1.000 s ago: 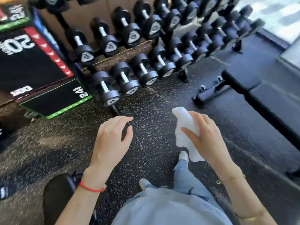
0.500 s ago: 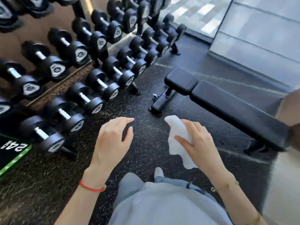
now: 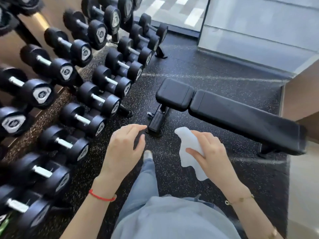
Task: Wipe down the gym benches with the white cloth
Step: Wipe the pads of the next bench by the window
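A black padded gym bench [image 3: 241,118] stands on the rubber floor ahead and to the right, its short seat pad [image 3: 174,94] nearest the dumbbells. My right hand [image 3: 212,157] grips a crumpled white cloth [image 3: 188,147] in the air, short of the bench and apart from it. My left hand [image 3: 124,152] hovers beside it with loosely bent fingers and holds nothing. Below the hands are my light blue trousers and one shoe.
A long rack of black dumbbells [image 3: 96,99] runs along the left side. A grey glass partition [image 3: 259,31] stands behind the bench, and a beige wall edge [image 3: 302,100] on the right. Speckled black floor [image 3: 207,69] lies around the bench.
The view has swung to the right, so the bench now lies in the middle and closer. Both hands keep their pose, the right one still holding the cloth.
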Demonstrator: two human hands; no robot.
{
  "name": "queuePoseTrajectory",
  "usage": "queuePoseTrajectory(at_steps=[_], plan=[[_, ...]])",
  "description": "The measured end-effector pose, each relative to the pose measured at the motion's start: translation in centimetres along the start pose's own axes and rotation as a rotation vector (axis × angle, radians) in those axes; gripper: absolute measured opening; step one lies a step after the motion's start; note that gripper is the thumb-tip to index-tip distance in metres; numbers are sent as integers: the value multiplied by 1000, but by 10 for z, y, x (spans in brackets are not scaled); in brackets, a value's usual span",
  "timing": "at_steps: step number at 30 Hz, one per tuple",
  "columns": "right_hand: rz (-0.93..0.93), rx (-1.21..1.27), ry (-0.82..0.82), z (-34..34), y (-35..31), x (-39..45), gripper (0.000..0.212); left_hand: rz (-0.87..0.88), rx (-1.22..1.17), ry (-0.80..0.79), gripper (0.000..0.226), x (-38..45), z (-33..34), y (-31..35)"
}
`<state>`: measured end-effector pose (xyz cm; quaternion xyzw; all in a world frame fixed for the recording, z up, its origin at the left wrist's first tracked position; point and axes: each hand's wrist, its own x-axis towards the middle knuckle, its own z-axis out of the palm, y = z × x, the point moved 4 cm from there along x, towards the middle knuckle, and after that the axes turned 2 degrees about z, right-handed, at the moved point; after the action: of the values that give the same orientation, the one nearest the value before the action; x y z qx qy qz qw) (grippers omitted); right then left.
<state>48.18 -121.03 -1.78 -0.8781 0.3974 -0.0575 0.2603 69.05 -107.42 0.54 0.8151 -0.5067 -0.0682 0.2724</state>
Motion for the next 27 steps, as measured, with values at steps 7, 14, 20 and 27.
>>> queuePoseTrajectory(at_steps=[7,14,20,27], plan=[[113,10,79,8,-24,122,60,190,10,-40,26,146,-10,-49],[206,9,131,3,-15,225,60,320,28,-96,25,279,11,-82],[255,-30,121,15,34,319,54,336,4,-109,26,374,80,-104],[230,-112,90,68,120,432,53,286,10,-154,30,456,208,-156]])
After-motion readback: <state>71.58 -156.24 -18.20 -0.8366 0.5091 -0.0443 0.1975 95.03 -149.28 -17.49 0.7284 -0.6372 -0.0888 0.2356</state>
